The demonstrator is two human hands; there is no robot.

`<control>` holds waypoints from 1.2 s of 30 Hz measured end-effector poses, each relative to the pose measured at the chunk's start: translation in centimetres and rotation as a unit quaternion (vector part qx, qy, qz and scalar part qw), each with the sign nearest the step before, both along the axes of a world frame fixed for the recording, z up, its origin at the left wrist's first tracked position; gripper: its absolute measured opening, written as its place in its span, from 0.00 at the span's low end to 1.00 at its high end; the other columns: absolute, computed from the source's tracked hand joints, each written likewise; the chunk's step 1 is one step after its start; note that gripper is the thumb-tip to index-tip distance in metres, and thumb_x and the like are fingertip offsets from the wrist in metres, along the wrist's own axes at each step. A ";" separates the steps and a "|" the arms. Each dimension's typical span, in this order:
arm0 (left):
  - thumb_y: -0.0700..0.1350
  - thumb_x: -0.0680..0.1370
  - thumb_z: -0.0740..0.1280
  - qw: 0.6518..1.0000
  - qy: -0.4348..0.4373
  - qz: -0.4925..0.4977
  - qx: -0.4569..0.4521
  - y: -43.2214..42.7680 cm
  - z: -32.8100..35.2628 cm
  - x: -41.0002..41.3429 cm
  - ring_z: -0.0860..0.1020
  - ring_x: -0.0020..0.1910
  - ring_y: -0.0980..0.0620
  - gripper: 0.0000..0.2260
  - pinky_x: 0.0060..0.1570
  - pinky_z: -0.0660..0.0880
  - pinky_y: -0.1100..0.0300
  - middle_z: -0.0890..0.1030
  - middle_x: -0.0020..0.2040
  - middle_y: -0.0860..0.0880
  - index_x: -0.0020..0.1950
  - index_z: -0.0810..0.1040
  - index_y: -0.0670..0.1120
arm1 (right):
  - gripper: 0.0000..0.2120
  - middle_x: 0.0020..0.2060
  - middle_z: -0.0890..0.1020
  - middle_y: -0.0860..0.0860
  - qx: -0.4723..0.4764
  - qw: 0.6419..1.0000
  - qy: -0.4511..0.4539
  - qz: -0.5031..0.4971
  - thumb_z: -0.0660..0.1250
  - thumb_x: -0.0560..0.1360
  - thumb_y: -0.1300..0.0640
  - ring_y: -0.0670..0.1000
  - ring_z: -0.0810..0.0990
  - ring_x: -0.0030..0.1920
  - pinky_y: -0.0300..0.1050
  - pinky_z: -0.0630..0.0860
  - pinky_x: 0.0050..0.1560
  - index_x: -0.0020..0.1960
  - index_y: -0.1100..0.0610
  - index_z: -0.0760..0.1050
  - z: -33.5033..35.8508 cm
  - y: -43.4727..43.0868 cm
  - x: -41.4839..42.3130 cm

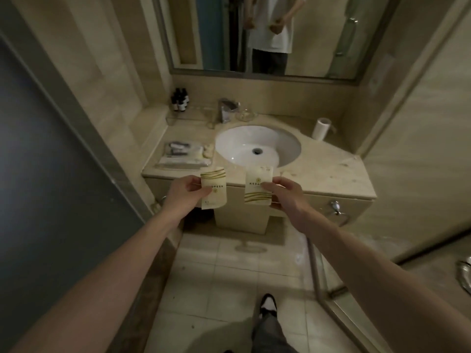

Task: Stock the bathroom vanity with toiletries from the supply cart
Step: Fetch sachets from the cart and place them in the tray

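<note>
I stand before a beige marble vanity with an oval white sink. My left hand pinches a cream toiletry packet with gold stripes, held just in front of the counter's front edge. My right hand grips a second matching packet at the same height, to the right of the first. Both packets hang in the air, apart from each other and off the counter.
A tray of wrapped toiletries lies left of the sink. Dark small bottles stand in the back left corner by the faucet. A paper roll stands back right. A mirror hangs above; a glass door edges the right.
</note>
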State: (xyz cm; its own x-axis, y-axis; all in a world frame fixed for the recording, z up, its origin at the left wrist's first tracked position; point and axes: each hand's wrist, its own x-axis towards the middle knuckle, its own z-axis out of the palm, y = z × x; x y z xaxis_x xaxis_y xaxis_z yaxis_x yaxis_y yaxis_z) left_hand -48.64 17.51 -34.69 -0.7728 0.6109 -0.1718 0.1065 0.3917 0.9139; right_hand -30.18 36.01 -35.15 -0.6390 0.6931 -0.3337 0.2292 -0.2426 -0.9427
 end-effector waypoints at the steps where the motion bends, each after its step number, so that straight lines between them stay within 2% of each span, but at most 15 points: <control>1: 0.45 0.76 0.74 1.000 0.008 0.009 -0.011 0.6 -0.1 -1.1 0.82 0.49 0.59 0.05 0.44 0.77 0.63 0.84 0.48 0.57 0.51 0.82 0.49 | 0.05 0.43 0.88 0.52 -0.005 1.000 0.003 0.006 0.74 0.76 0.57 0.52 0.86 0.42 0.47 0.80 0.48 0.43 0.53 0.79 -0.3 0.9 -1.3; 4: 0.44 0.76 0.74 0.998 0.039 0.034 -0.031 2.9 -0.5 -4.6 0.83 0.49 0.56 0.03 0.46 0.79 0.59 0.84 0.46 0.56 0.48 0.82 0.50 | 0.07 0.41 0.87 0.50 -0.006 1.000 0.002 0.031 0.74 0.76 0.59 0.49 0.85 0.40 0.45 0.80 0.43 0.41 0.53 0.78 -1.2 4.4 -5.0; 7: 0.41 0.76 0.74 0.998 0.024 0.062 -0.009 5.6 -1.2 -7.4 0.85 0.48 0.54 0.04 0.45 0.81 0.58 0.86 0.47 0.52 0.50 0.83 0.48 | 0.04 0.46 0.88 0.53 0.003 0.998 -0.005 0.070 0.73 0.76 0.58 0.55 0.87 0.48 0.52 0.81 0.53 0.44 0.54 0.79 -2.0 8.8 -8.9; 9: 0.40 0.76 0.74 0.997 0.010 0.077 -0.013 7.1 -1.5 -8.7 0.86 0.47 0.55 0.06 0.47 0.82 0.57 0.87 0.49 0.50 0.52 0.82 0.46 | 0.04 0.47 0.88 0.53 0.010 0.996 -0.015 0.083 0.73 0.76 0.58 0.55 0.87 0.50 0.50 0.82 0.51 0.47 0.56 0.79 -2.2 11.5 -11.3; 12: 0.41 0.76 0.75 0.995 -0.002 0.095 -0.025 8.8 -2.0 -10.7 0.85 0.47 0.57 0.07 0.48 0.81 0.57 0.86 0.48 0.53 0.53 0.82 0.46 | 0.05 0.47 0.87 0.52 0.014 0.994 -0.032 0.099 0.73 0.76 0.58 0.52 0.86 0.46 0.45 0.79 0.45 0.47 0.56 0.77 -2.3 14.2 -14.8; 16: 0.40 0.75 0.76 0.991 -0.026 0.127 -0.017 10.2 -3.3 -13.5 0.84 0.49 0.56 0.07 0.50 0.80 0.57 0.85 0.47 0.54 0.49 0.81 0.49 | 0.10 0.46 0.87 0.54 0.022 0.989 -0.059 0.134 0.74 0.75 0.58 0.51 0.85 0.43 0.46 0.77 0.45 0.42 0.55 0.73 -3.3 16.1 -19.3; 19: 0.41 0.76 0.75 0.990 -0.037 0.137 -0.023 10.6 -4.6 -16.1 0.83 0.50 0.57 0.07 0.48 0.80 0.59 0.85 0.49 0.54 0.51 0.81 0.49 | 0.10 0.45 0.87 0.53 0.008 0.987 -0.080 0.142 0.75 0.74 0.58 0.51 0.84 0.41 0.44 0.76 0.43 0.45 0.55 0.74 -4.7 16.9 -22.8; 22: 0.41 0.77 0.73 0.989 -0.050 0.132 -0.040 10.9 -6.5 -19.7 0.83 0.52 0.56 0.07 0.49 0.81 0.57 0.85 0.51 0.54 0.52 0.82 0.49 | 0.10 0.49 0.87 0.56 -0.002 0.983 -0.108 0.146 0.76 0.74 0.56 0.52 0.85 0.41 0.46 0.77 0.44 0.50 0.59 0.77 -6.7 17.5 -26.4; 25: 0.40 0.76 0.73 0.988 -0.073 0.128 -0.041 11.5 -8.6 -23.9 0.83 0.54 0.55 0.09 0.55 0.81 0.52 0.85 0.54 0.53 0.55 0.82 0.49 | 0.14 0.50 0.87 0.58 -0.004 0.980 -0.137 0.141 0.76 0.73 0.56 0.52 0.84 0.43 0.47 0.77 0.46 0.55 0.63 0.79 -8.4 17.9 -30.2; 29: 0.39 0.77 0.72 0.990 -0.095 0.101 -0.038 12.6 -10.6 -29.6 0.82 0.53 0.57 0.11 0.50 0.80 0.57 0.84 0.54 0.52 0.59 0.82 0.47 | 0.07 0.45 0.85 0.54 -0.004 0.979 -0.166 0.118 0.76 0.74 0.57 0.52 0.82 0.43 0.47 0.79 0.48 0.47 0.57 0.79 -9.9 17.9 -34.8; 33: 0.38 0.77 0.72 0.989 -0.125 0.068 -0.050 13.4 -12.5 -34.3 0.82 0.55 0.54 0.12 0.54 0.81 0.53 0.84 0.55 0.51 0.59 0.81 0.48 | 0.07 0.44 0.85 0.54 0.016 0.972 -0.206 0.110 0.76 0.74 0.56 0.50 0.81 0.42 0.43 0.77 0.43 0.49 0.57 0.81 -11.6 17.6 -38.5; 36: 0.39 0.77 0.72 0.988 -0.144 0.025 -0.052 13.8 -13.2 -36.8 0.81 0.58 0.54 0.14 0.49 0.82 0.58 0.83 0.58 0.53 0.61 0.79 0.51 | 0.07 0.43 0.85 0.53 0.039 0.963 -0.243 0.111 0.76 0.74 0.56 0.49 0.81 0.40 0.40 0.76 0.38 0.49 0.57 0.83 -13.0 17.0 -40.4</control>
State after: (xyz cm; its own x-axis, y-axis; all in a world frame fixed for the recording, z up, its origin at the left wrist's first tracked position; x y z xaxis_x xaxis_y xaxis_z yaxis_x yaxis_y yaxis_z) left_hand -85.46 31.28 -47.93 -0.7119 0.5400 -0.4490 -0.1740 0.4839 0.8577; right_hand -70.55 53.06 -48.17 -0.5563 0.5920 -0.5831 0.6852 -0.0701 -0.7249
